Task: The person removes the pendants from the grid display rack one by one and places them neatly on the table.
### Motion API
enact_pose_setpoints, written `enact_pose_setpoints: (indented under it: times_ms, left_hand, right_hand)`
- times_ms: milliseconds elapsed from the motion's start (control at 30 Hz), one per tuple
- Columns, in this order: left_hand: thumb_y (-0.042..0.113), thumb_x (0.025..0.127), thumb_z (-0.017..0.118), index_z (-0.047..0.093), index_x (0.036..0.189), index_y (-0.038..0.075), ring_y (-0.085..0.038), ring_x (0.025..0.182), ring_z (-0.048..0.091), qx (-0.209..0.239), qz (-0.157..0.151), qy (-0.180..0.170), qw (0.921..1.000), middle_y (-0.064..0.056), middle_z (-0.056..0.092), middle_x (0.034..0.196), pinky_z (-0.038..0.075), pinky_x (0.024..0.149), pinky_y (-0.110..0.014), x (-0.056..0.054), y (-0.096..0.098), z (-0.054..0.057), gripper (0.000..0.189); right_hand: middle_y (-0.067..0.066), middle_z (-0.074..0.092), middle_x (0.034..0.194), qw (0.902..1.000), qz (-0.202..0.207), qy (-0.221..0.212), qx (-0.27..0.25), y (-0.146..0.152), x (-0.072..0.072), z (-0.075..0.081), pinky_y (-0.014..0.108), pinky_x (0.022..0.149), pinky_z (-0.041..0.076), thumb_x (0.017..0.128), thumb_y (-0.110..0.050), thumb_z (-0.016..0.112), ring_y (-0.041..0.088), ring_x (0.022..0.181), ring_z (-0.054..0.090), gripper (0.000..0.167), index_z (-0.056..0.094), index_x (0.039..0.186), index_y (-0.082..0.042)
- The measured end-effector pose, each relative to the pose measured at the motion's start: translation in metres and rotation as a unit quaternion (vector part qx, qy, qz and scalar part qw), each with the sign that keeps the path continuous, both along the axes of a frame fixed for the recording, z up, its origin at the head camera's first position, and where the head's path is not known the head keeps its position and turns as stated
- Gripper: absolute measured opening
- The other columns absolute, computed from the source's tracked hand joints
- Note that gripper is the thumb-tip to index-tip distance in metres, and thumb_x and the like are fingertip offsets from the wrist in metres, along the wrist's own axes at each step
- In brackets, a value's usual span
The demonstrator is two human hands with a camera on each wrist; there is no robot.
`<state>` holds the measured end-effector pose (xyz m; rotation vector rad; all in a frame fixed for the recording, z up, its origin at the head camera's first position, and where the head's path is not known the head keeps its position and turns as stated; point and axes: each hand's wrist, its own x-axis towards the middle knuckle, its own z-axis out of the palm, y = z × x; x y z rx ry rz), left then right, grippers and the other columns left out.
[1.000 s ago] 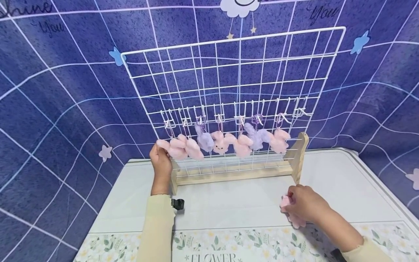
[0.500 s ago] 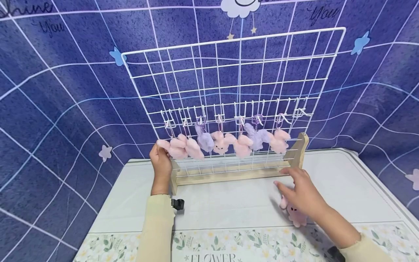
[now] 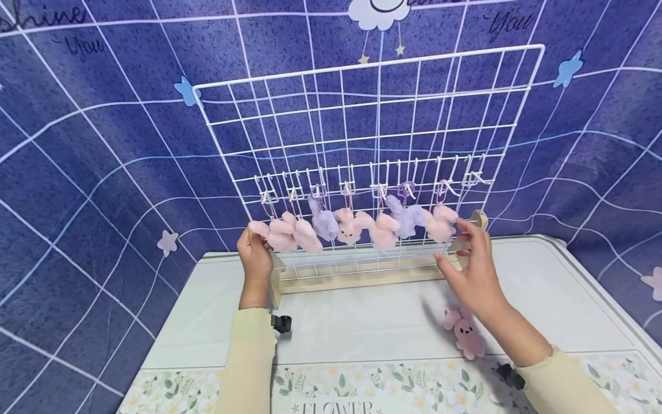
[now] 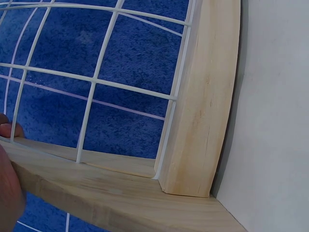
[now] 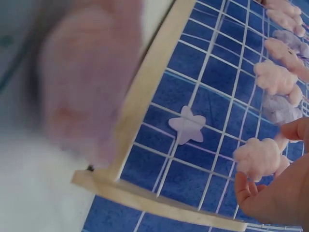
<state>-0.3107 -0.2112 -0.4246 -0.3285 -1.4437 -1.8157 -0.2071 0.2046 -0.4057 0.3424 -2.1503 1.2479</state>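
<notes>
Covering the back: a blue-purple curtain [image 3: 108, 149] printed with pale crossing lines, stars and a cloud.
Bench [image 3: 357, 328]: white top, with a flowered band along the front that reads FLOWER.
Wire rack [image 3: 378, 137]: white grid upright on the bench, its long side running left to right.
Wooden stand [image 3: 362, 281]: pale bar along the rack's foot, with an upright at each end.
Left hand [image 3: 256, 259]: raised at the rack's left end, forearm pointing away from the body; in the left wrist view its digits close on both sides of the stand's wood.
Right hand [image 3: 478, 282]: near the rack's right end, forearm slanting up and leftward, fingers parted from the thumb, grasp empty; whether a fingertip touches the last hung plush [image 3: 441, 224] I cannot tell.
Hung plushes [image 3: 349, 226]: seven in a row, five pink and two lilac; the second and third from the left slant from upper left to lower right, and the fourth shows its face to the front.
Lying plush [image 3: 469, 339]: pink, on the bench before the rack's right side, face up, long axis diagonal, ears toward the rack and left, feet toward the front right.
Hooks [image 3: 347, 187]: white, in one line across the grid; the first seven from the left carry one plush each.
</notes>
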Motion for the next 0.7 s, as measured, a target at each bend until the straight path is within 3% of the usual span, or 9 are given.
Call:
enact_pose_setpoints:
  times_ms: [167,400,700]
  left_hand:
    - [0.013,0.108,0.048,0.062,0.076,0.022,0.003,0.053,0.043,-0.001,0.005,0.0,1.0,0.014,0.05,0.062,0.034,0.048,-0.011,-0.002,-0.001,-0.001,0.036]
    - [0.012,0.108,0.047,0.062,0.077,0.023,0.003,0.054,0.043,-0.007,0.007,-0.004,0.9999,0.015,0.051,0.064,0.035,0.049,-0.012,-0.002,-0.001,-0.002,0.037]
    - [0.012,0.109,0.048,0.063,0.077,0.021,0.003,0.054,0.042,-0.003,0.005,-0.001,1.0,0.013,0.05,0.063,0.034,0.049,-0.012,0.0,-0.001,-0.001,0.037]
  right_hand:
    - [0.023,0.05,0.143,0.9996,0.014,0.0,-0.026,-0.006,-0.009,0.003,0.014,0.087,0.044,0.088,0.005,0.078,0.021,0.118,0.049,0.082,0.035,0.157,-0.003]
    - [0.024,0.054,0.134,0.9985,0.012,-0.015,-0.052,-0.014,-0.015,0.004,0.015,0.081,0.039,0.085,0.005,0.078,0.013,0.114,0.049,0.084,0.033,0.156,-0.002]
    - [0.019,0.057,0.126,0.9961,0.024,-0.055,-0.065,-0.022,-0.023,0.014,0.02,0.079,0.042,0.091,-0.004,0.078,0.011,0.11,0.048,0.078,0.036,0.156,-0.005]
